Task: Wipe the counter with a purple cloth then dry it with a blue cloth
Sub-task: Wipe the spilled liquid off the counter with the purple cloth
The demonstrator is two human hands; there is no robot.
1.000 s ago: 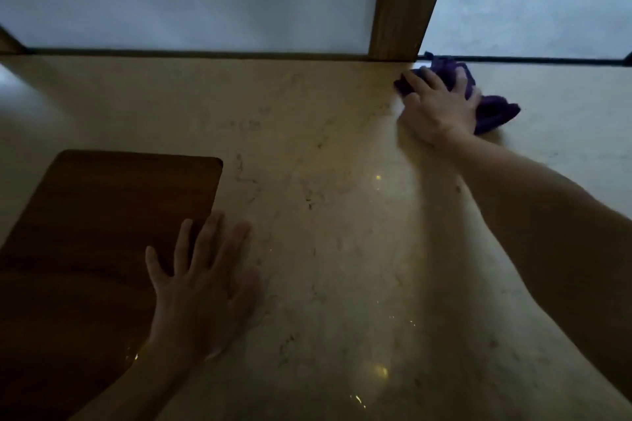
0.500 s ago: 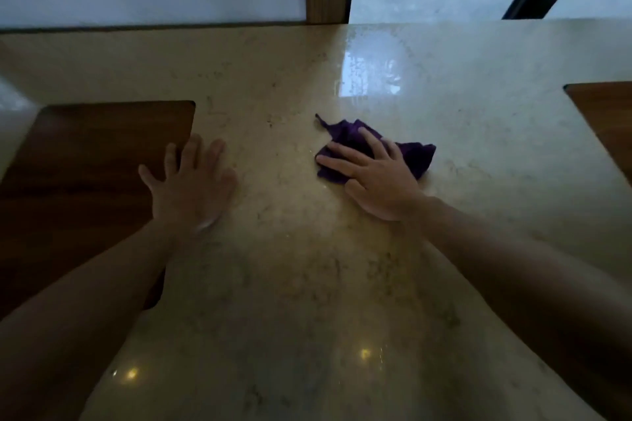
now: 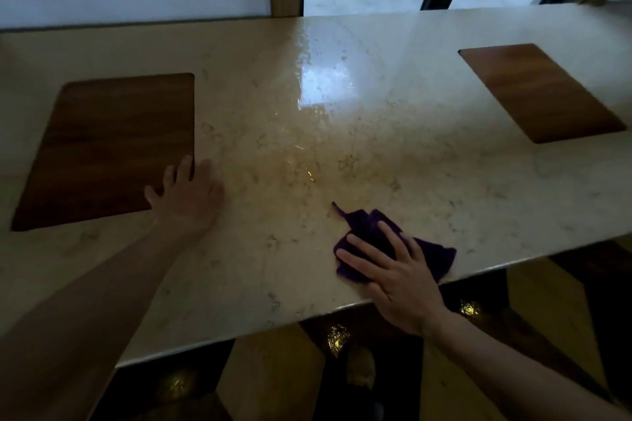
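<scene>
Pale marble counter (image 3: 393, 154), glossy with a window reflection near its far edge. Two dark wooden insets set into it: left panel (image 3: 109, 143) toward the left end, right panel (image 3: 540, 92) toward the far right corner. Left hand (image 3: 188, 198) flat, fingers straight, resting across the left panel's near right corner and the marble. Right hand (image 3: 396, 277) flat, fingers spread, pressing the crumpled purple cloth (image 3: 434, 256) at the near edge.
</scene>
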